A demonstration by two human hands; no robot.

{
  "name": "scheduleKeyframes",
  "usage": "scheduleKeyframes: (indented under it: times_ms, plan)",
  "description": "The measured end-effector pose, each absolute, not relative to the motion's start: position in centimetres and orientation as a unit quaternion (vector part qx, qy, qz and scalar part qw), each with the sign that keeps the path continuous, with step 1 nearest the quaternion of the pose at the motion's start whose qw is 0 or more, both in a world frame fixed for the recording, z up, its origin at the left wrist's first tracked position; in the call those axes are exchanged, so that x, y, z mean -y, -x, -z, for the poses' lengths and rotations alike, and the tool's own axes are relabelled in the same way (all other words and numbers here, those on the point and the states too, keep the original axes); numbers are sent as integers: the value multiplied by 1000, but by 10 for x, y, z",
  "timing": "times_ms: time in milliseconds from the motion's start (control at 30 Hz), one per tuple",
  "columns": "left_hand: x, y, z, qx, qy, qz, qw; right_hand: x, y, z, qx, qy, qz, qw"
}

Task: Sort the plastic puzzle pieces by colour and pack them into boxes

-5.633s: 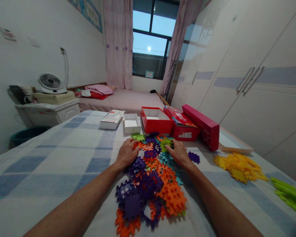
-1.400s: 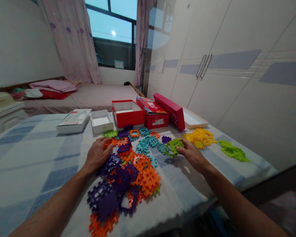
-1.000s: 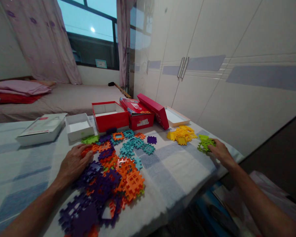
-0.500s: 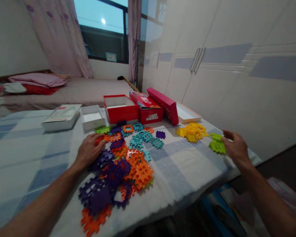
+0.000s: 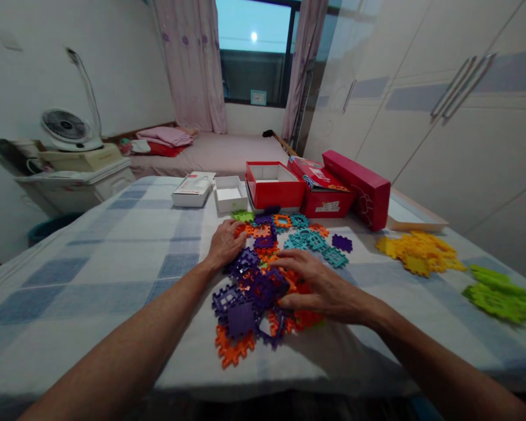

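Note:
A mixed pile of plastic interlocking tiles lies in front of me, with purple tiles (image 5: 241,318) and orange tiles (image 5: 233,346) at the near end. My left hand (image 5: 228,242) rests at the pile's left edge, fingers stretched over some orange pieces. Over the pile's right side is my right hand (image 5: 318,286), its thumb and fingers spread apart above purple and orange tiles, with nothing visible between them. Teal tiles (image 5: 313,241) lie beyond it, beside a single purple tile (image 5: 342,242). Yellow tiles (image 5: 423,252) and green tiles (image 5: 504,295) form separate heaps on the right.
Across the back of the cloth-covered table (image 5: 135,245) stand a white box (image 5: 193,190), an open white tray (image 5: 231,196), an open red box (image 5: 275,193), another red box (image 5: 326,196) and a tall pink-red lid (image 5: 359,187). Behind them is a shallow tray (image 5: 414,213).
My right hand has moved left from the green heap to the mixed pile. My left hand stays at the pile's left edge. The camera view has turned left.

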State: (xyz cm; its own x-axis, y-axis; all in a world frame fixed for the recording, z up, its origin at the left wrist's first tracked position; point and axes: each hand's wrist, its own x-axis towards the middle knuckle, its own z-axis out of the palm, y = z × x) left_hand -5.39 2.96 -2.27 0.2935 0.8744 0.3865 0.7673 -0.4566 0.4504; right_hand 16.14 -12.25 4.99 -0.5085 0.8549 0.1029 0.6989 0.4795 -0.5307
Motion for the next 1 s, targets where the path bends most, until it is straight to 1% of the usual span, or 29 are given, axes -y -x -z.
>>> scheduleKeyframes:
  times_ms: [67,133,300,400,500,567,667,767,900,1000]
  plan:
    - [-30,54,24,-515,-797,-303,86,112,-148,-45,861,446,-189,152]
    - [-30,53,25,-515,-796,-308,84,100,-147,-38,867,447,-163,145]
    - [-30,52,25,-522,-790,-310,84,77,-175,-24,826,522,-104,183]
    - [-30,51,25,-523,-788,-312,89,71,-189,-23,789,582,-41,194]
    - [-29,51,25,-522,-785,-320,92,70,-186,-30,780,583,15,226]
    - [-29,51,25,-521,-785,-320,95,74,-176,-37,810,537,1,234]
    - [-28,51,23,-521,-786,-318,101,78,-160,-44,868,460,-46,181]
    - [-28,51,23,-520,-786,-318,101,75,-157,-38,870,473,-35,137]
    - [-30,52,26,-514,-790,-321,93,61,-175,-25,821,546,5,169]
    - [-31,52,27,-512,-790,-325,92,58,-187,-22,830,526,10,184]
